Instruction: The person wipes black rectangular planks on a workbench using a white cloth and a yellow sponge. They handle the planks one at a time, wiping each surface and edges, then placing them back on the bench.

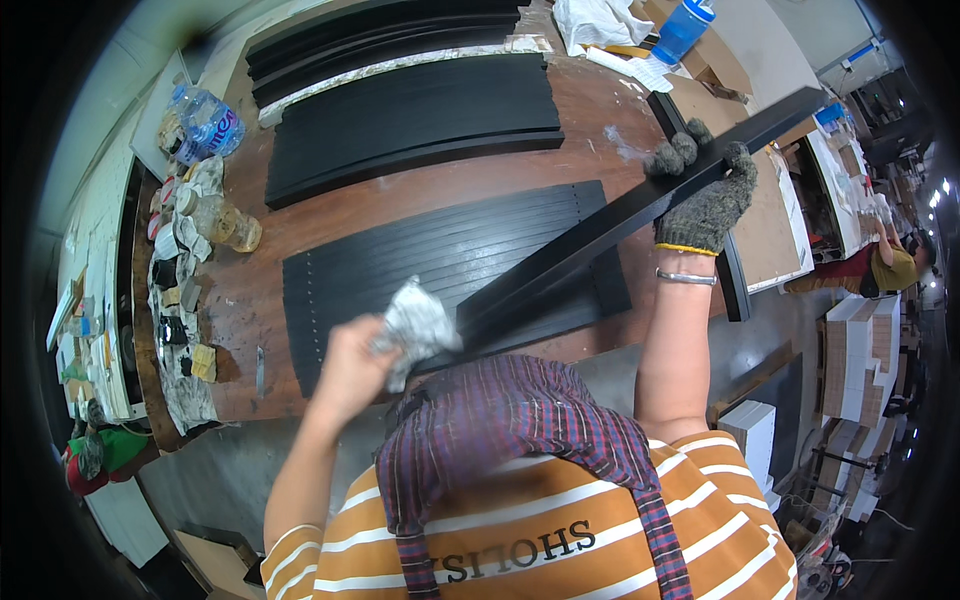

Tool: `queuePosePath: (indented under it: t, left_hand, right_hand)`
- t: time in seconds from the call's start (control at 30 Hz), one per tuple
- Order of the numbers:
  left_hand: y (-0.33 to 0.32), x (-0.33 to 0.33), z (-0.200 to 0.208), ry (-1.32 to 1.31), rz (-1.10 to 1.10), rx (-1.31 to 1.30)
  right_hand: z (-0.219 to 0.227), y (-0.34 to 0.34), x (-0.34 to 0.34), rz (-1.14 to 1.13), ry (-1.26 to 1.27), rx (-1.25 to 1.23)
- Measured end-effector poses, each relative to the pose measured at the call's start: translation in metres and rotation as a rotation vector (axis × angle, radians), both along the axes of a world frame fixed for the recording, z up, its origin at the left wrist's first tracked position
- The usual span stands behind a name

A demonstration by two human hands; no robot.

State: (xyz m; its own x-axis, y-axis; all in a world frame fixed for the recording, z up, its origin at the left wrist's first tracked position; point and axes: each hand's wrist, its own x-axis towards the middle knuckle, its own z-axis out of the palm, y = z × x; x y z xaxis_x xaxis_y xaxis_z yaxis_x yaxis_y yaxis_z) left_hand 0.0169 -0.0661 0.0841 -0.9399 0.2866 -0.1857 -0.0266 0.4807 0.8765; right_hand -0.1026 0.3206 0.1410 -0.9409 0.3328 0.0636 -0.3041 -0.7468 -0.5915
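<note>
My right hand (pixel 705 195), in a dark grey knit glove with a yellow cuff, grips a long black bar (pixel 640 205) near its far right end. The bar slants down and left toward my body. Bare and closed, my left hand (pixel 355 365) holds a crumpled whitish rag (pixel 415 325) against or close beside the bar's near end; actual contact is hard to tell. Beneath the bar lies a row of black slats (pixel 430 250) side by side, with small holes along both ends.
Behind are stacked black boards (pixel 410 125). A large water bottle (pixel 210 120) and a jar of yellowish liquid (pixel 225 220) stand left, near a yellow sponge (pixel 203 362) and a thin blade-like tool (pixel 260 372). A blue tumbler (pixel 683 32) is at back right. Other people work at both sides.
</note>
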Motion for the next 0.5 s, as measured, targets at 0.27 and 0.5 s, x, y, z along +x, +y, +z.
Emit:
queuePosePath:
  t: [0.27, 0.5]
  left_hand:
    - [0.12, -0.071, 0.082, 0.424, -0.192, 0.409]
    - [0.057, -0.009, -0.019, 0.343, -0.187, -0.082]
  right_hand:
    - [-0.006, -0.071, -0.013, -0.257, -0.073, 0.109]
    - [0.005, 0.022, 0.0, 0.133, 0.25, -0.123]
